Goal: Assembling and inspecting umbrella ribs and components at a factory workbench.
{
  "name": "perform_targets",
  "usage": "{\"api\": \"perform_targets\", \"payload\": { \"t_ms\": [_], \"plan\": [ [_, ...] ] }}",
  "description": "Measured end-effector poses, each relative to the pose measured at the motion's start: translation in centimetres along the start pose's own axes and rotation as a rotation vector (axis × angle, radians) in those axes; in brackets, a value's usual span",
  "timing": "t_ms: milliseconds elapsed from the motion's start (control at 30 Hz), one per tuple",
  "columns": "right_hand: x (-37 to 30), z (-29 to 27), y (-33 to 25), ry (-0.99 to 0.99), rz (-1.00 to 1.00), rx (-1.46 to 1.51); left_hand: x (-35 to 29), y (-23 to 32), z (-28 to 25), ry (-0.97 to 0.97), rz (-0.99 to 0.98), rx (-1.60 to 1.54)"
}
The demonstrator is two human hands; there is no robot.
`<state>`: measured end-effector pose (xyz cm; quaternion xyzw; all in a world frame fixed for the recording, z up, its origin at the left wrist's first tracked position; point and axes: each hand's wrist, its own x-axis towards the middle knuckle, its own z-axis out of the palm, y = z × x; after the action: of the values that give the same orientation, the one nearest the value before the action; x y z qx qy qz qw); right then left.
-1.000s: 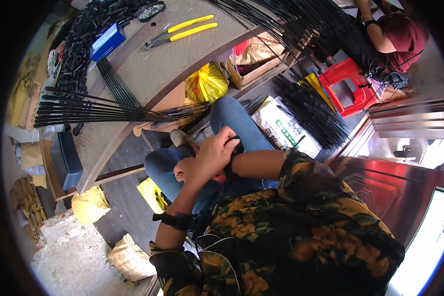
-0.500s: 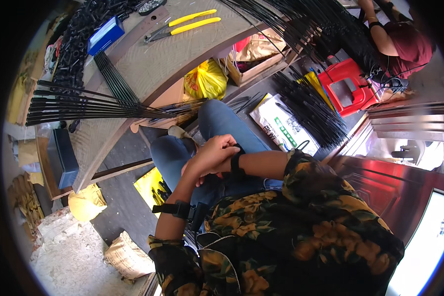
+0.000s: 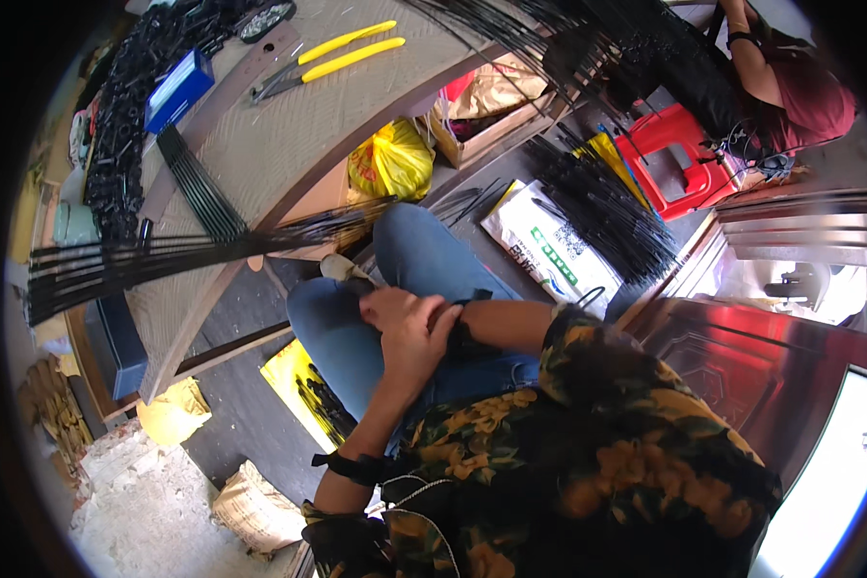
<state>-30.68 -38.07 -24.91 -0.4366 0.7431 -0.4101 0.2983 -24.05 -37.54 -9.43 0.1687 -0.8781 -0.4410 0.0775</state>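
Note:
Both hands meet above my jeans-covered lap. My left hand (image 3: 412,335) comes up from the lower left and lies across my right hand, its fingers curled over the right wrist by a black wrist strap (image 3: 465,323). My right hand (image 3: 380,304) is partly covered by the left. A bit of it shows beyond, but its fingers are mostly hidden. Another black strap (image 3: 354,468) circles my left forearm. Ahead of my knees, a bundle of thin black rods (image 3: 135,265) lies across the bench edge, crossed by a second greenish-black bundle (image 3: 198,185). Neither hand touches them.
On the curved bench (image 3: 289,135) are yellow-handled pliers (image 3: 342,56), a blue box (image 3: 179,91) and a heap of black parts (image 3: 116,144). A yellow bag (image 3: 392,162) sits beneath. To the right are more black rods (image 3: 612,217), a red stool (image 3: 679,159) and another person (image 3: 804,101).
My hands have shifted slightly, with the left now lying lower over the right wrist and more of the right hand showing at left. The bench and its things sit farther left in view.

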Motion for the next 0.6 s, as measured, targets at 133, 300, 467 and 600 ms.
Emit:
{"api": "perform_targets", "payload": {
  "t_ms": [133, 300, 467, 600],
  "plan": [
    [-18.4, -6.1, 3.1, -0.119, -0.040, -0.100, -0.8, 0.2, -1.7, -0.155, 0.084, 0.272],
    [-18.7, -5.3, 0.4, -0.224, -0.033, -0.216, -1.2, -0.9, -1.9, -0.335, -0.330, -0.210],
    [-17.0, -5.2, -1.6, -0.356, -0.058, -0.316, -0.6, -0.8, -4.0, -0.563, -0.520, -0.119],
    [-2.1, -0.4, -6.9, -0.443, -0.014, -0.421, 0.3, -0.6, -2.4, -0.668, -0.593, -0.334]
  ]
}}
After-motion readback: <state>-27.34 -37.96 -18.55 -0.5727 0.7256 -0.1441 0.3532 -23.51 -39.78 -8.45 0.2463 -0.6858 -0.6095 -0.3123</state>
